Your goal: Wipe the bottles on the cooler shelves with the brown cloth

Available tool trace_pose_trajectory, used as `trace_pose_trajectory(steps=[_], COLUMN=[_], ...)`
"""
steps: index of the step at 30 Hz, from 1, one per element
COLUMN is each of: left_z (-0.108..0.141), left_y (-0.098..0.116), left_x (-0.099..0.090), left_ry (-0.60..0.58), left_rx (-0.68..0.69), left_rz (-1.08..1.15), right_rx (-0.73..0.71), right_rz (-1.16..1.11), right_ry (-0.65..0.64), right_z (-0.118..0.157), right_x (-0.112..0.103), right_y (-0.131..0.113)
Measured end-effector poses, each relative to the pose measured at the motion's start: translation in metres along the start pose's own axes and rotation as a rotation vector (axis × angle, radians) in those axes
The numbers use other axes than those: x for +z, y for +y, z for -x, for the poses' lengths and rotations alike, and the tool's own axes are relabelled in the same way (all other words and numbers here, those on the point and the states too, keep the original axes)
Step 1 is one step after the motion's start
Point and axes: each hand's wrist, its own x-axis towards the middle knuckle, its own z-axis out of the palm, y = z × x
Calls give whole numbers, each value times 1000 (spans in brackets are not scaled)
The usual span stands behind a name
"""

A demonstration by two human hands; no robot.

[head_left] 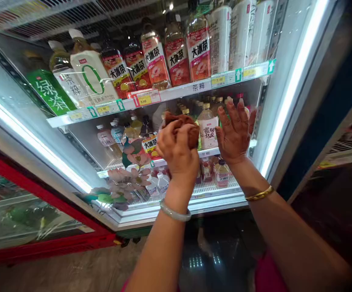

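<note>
My left hand point(177, 148) is closed round a crumpled brown cloth point(190, 129), in front of the glass of a lit drinks cooler. To its right, my right hand point(235, 132) is raised with fingers spread and palm toward the glass, holding nothing. Behind the hands, a peach oolong bottle point(208, 127) shows on the middle shelf. Larger bottles with red labels point(198, 50) line the shelf above. Flower decals point(135, 152) mark the glass left of my left hand. Whether either palm touches the glass cannot be told.
The cooler's upper shelf edge point(178, 92) carries price tags. A second cooler with a red frame point(57, 239) stands at the lower left. At the right edge are a dark blue panel point(318, 105) and another shelf point(346, 150). Floor shows below.
</note>
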Motion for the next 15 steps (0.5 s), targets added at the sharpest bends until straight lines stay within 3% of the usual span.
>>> trace_pose_trajectory(steps=[4, 9, 15], left_z=[7, 24, 22], left_y=[-2, 5, 5], left_x=[6, 14, 13], left_ry=[-52, -207, -215], left_rx=[25, 186, 188], left_rz=[-50, -51, -54], right_rx=[8, 50, 49], right_rz=[-3, -26, -21], right_ry=[28, -59, 7], right_z=[0, 1, 2], right_x=[3, 3, 8], right_y=[0, -1, 1])
